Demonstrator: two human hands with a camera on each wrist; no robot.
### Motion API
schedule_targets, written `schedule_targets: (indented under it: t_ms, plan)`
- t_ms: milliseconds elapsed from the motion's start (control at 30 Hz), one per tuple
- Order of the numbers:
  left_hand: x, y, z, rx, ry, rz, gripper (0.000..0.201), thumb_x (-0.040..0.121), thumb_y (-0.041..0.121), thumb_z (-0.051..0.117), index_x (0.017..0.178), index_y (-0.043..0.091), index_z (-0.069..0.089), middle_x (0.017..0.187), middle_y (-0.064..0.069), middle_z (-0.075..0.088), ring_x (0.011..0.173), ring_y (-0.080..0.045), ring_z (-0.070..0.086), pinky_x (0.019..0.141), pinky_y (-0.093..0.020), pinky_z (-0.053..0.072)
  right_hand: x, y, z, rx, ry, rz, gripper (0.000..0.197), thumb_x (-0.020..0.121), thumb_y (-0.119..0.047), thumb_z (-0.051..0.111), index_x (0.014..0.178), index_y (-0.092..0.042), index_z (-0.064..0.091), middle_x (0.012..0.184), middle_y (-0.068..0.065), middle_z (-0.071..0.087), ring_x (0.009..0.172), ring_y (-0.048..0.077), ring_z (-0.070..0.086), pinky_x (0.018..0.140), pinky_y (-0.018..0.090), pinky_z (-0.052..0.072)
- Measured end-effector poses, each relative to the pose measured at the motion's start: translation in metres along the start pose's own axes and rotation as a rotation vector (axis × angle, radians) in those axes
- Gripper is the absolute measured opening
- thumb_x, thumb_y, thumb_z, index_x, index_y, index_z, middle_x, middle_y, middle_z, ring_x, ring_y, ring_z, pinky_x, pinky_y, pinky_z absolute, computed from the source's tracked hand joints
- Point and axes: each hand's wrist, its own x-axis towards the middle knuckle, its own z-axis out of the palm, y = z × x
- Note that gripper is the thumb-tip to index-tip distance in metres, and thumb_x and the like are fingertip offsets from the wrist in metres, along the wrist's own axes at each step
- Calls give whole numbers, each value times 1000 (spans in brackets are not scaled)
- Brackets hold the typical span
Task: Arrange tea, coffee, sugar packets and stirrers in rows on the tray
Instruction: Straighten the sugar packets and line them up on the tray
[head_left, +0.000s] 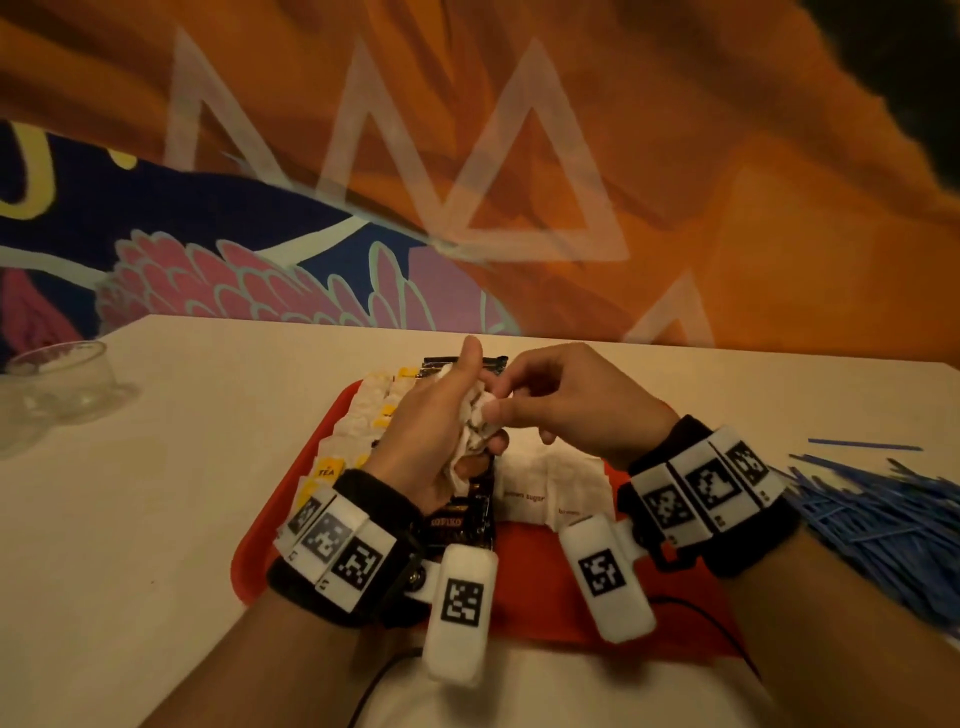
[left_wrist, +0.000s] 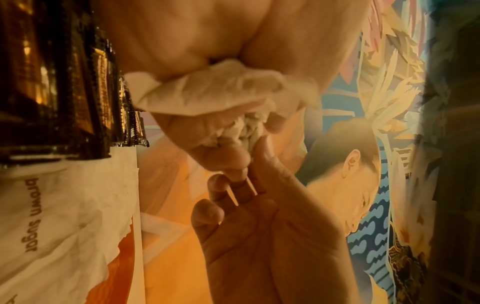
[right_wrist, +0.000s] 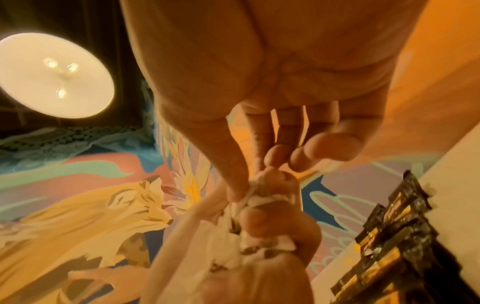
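A red tray (head_left: 280, 525) lies on the table with a row of tea packets (head_left: 327, 470) on its left, black coffee sachets (head_left: 457, 519) down the middle and white brown sugar packets (head_left: 540, 483) to the right. My left hand (head_left: 441, 415) holds a crumpled bunch of white sugar packets (head_left: 475, 421) above the coffee row. My right hand (head_left: 519, 395) pinches the top of that bunch with thumb and forefinger. The left wrist view shows the bunch of packets (left_wrist: 221, 96) in my fist, and in the right wrist view the fingertips (right_wrist: 272, 152) meet the packets (right_wrist: 259, 197).
A heap of blue stirrers (head_left: 872, 509) lies on the table right of the tray. A clear glass bowl (head_left: 57, 379) stands at the far left. A painted wall rises behind the table's far edge.
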Motion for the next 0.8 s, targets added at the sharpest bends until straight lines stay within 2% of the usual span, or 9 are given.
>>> schedule_targets:
  t_ms: [67,200,367,400,467,567,633,733,800]
  plan:
    - [-1,-1,1,8,3,4,54,98,59,39,95,8,57,58,-7,49,38,-12,47,31,-17,28,-1,-1,0,76,-18,15,12,79,-12,80,77,-8,69,63,-1,62,57,9,55,55,31,43]
    - [-1,0,0,4,30,58,58,98,60,34,88,10,62,59,-5,58,41,-13,46,32,-18,28,-3,-3,-6,298,11,45,12,83,-1,72,78,-7,63,74,6,66,69,16,63,60,28,47]
    - [0,0,0,83,87,122,56,89,62,44,90,13,70,63,-7,59,44,-14,45,34,-18,29,-4,-4,-11,501,128,44,17,87,6,64,80,-7,55,68,7,68,63,18,68,60,28,51]
    - [1,-2,0,111,90,153,52,89,59,48,93,12,70,63,-8,56,44,-14,45,34,-18,29,-4,-4,-10,536,144,36,18,87,7,64,81,-7,54,67,8,69,62,19,69,59,27,52]
    - [3,-4,-1,141,98,227,32,95,40,58,92,10,67,63,-8,51,46,-16,45,35,-19,31,-4,-3,-8,589,162,30,18,86,7,64,87,-8,55,69,10,70,63,20,70,58,26,54]
    - [4,-3,-3,151,130,312,11,96,17,62,89,8,62,60,-1,56,47,-15,45,36,-20,34,-4,-1,-5,575,147,43,23,85,6,66,101,-10,60,74,10,72,67,22,71,60,27,54]
    - [4,-2,-3,144,143,355,9,94,14,63,91,6,61,61,1,60,46,-14,45,38,-20,35,-4,0,-4,516,105,41,26,84,4,68,103,-13,64,76,7,72,72,21,70,60,27,52]
    - [4,-2,-4,155,165,388,6,94,13,64,89,9,62,61,3,62,47,-13,47,40,-19,37,-6,0,-2,479,53,12,16,81,-2,72,91,-15,68,78,-1,70,78,16,67,62,26,51]
    - [5,-3,-5,154,171,392,4,94,12,64,90,11,66,64,1,63,49,-12,49,42,-18,38,-6,1,0,476,89,-21,11,81,-4,72,84,-13,68,75,-3,69,74,13,66,62,25,52]
